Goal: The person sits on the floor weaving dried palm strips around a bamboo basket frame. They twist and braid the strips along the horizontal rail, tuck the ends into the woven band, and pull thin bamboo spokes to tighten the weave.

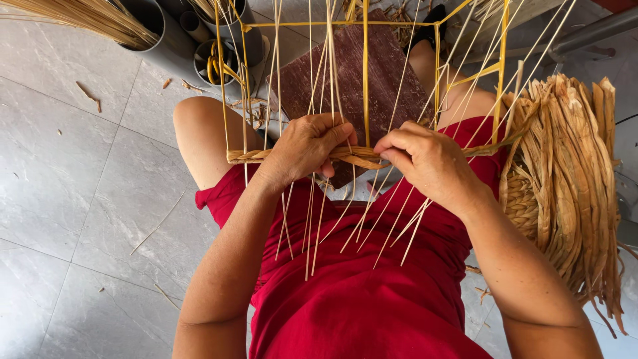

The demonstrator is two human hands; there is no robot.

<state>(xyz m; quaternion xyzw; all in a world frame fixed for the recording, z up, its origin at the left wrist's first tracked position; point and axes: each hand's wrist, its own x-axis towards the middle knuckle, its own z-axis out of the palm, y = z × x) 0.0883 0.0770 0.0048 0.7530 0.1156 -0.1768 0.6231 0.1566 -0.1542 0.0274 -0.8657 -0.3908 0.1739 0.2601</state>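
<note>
A yellow wire frame point(365, 80) stands over my lap, strung with thin pale upright reeds point(312, 219) that hang down past a woven band. A flat twisted straw strand point(244, 156) runs across the frame's lower edge. My left hand point(307, 145) grips this straw strand at the reeds, fingers curled over it. My right hand point(425, 159) pinches the same strand just to the right, thumb and fingers closed on it. A bundle of dried straw point(575, 173) lies at my right side, feeding toward the frame.
A dark red-brown board point(392, 73) lies behind the frame. Grey plastic pipes point(169, 36) and loose reeds point(73, 14) sit at the upper left on the grey tiled floor point(73, 199). Scattered straw bits lie on the tiles.
</note>
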